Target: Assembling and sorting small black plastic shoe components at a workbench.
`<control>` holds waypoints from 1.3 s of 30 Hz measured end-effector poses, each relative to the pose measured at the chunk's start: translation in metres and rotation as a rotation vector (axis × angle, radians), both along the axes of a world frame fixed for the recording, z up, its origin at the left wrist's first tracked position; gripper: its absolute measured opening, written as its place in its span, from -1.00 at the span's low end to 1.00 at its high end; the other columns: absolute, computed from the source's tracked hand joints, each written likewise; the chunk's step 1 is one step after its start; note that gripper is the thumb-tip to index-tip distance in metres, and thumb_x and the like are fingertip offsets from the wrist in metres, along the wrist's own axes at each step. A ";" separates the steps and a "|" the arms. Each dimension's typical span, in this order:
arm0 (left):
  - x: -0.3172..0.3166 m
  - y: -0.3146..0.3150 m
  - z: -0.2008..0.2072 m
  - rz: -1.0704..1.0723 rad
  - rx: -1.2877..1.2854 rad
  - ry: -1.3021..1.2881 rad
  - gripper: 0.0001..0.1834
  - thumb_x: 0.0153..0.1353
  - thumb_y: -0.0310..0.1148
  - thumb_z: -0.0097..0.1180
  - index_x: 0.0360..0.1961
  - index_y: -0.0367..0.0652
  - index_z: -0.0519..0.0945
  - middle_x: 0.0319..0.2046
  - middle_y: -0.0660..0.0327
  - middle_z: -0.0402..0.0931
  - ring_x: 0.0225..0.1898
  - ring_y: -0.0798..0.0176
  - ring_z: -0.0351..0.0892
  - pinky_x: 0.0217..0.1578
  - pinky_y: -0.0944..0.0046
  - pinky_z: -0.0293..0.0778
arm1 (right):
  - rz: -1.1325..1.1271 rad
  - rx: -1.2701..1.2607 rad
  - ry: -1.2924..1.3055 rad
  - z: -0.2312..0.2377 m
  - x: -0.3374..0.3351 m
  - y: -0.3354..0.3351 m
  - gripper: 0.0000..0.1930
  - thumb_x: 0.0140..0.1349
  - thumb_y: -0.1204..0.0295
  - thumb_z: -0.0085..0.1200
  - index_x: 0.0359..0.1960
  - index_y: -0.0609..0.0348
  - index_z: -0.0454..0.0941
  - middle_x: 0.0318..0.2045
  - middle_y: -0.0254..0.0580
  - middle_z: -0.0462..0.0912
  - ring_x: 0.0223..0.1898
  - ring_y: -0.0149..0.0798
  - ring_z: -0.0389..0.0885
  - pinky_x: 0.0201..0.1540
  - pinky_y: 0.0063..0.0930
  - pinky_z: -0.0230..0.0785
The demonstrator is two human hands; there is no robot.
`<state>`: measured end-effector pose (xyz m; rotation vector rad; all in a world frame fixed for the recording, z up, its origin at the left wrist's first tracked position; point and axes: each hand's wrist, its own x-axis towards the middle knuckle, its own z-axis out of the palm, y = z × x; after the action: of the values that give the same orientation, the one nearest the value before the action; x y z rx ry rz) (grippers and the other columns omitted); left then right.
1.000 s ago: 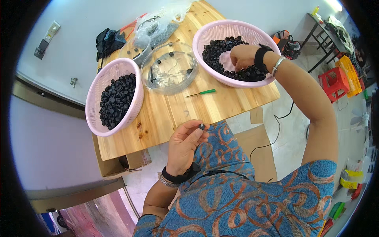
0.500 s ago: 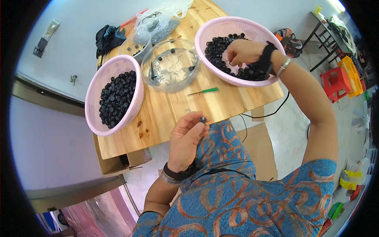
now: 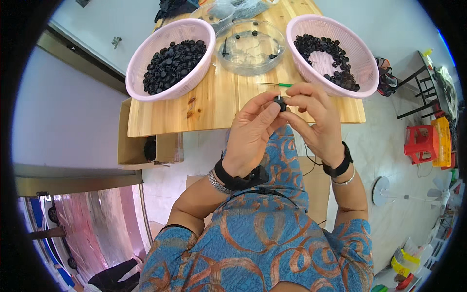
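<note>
Both hands meet over the near edge of the wooden table. My left hand and my right hand pinch one small black round part between their fingertips. A pink basket at the right holds several black parts. A second pink basket at the left is heaped with more of them. Between the baskets stands a clear round dish with a few black parts inside. A thin green tool lies on the table just beyond my fingers.
A cardboard box sits under the table's left end. Plastic bags lie at the far end. On the floor at the right are a red stool, a yellow crate and a white fan.
My right hand has left the right basket and come down to my left hand. Both now hold the small black part together. The view has shifted, bringing the table closer.
</note>
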<state>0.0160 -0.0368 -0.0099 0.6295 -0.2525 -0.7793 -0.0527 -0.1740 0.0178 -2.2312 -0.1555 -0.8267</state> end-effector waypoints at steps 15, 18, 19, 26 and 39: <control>-0.024 0.026 0.000 -0.027 0.111 -0.141 -0.67 0.26 -0.40 -0.06 0.03 -0.27 0.40 -0.19 0.23 0.49 -0.22 0.39 0.50 -0.23 0.43 0.46 | 0.205 0.891 -0.036 -0.029 -0.018 0.038 -0.84 0.09 0.67 0.04 -0.25 0.31 0.48 -0.19 -0.15 0.45 -0.25 -0.44 0.49 -0.25 -0.67 0.44; -0.025 0.024 -0.004 0.037 0.163 -0.268 -0.69 0.26 -0.40 -0.07 0.01 -0.26 0.43 -0.18 0.23 0.48 -0.25 0.43 0.49 -0.24 0.46 0.45 | 0.157 0.889 -0.154 -0.036 -0.018 0.047 -0.84 0.08 0.66 0.06 -0.27 0.30 0.49 -0.21 -0.16 0.46 -0.28 -0.46 0.48 -0.26 -0.66 0.40; -0.026 0.023 -0.004 0.086 0.195 -0.348 -0.70 0.26 -0.39 -0.06 -0.01 -0.25 0.46 -0.20 0.24 0.47 -0.30 0.47 0.48 -0.27 0.50 0.45 | 0.104 0.809 -0.200 -0.040 -0.017 0.048 -0.83 0.06 0.67 0.08 -0.28 0.29 0.50 -0.22 -0.16 0.47 -0.29 -0.46 0.48 -0.27 -0.66 0.38; -0.031 0.020 -0.001 0.190 0.218 -0.576 -0.72 0.26 -0.44 -0.08 -0.03 -0.27 0.47 -0.24 0.23 0.47 -0.31 0.47 0.48 -0.33 0.51 0.48 | -0.010 0.620 -0.344 -0.048 -0.019 0.052 -0.77 -0.05 0.72 0.14 -0.31 0.28 0.51 -0.22 -0.15 0.50 -0.33 -0.45 0.47 -0.28 -0.63 0.32; -0.032 0.020 -0.001 0.141 0.226 -0.636 -0.77 0.21 -0.50 -0.02 -0.11 -0.30 0.50 -0.23 0.22 0.45 -0.29 0.42 0.49 -0.34 0.50 0.48 | 0.135 0.824 -0.375 -0.049 -0.026 0.052 -0.75 0.01 0.76 0.05 -0.23 0.33 0.47 -0.19 -0.12 0.46 -0.23 -0.42 0.44 -0.21 -0.62 0.33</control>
<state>-0.0160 -0.0171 -0.0113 1.0920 -0.6992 -0.4545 -0.0789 -0.1222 -0.0309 -1.2773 -0.1115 -0.9995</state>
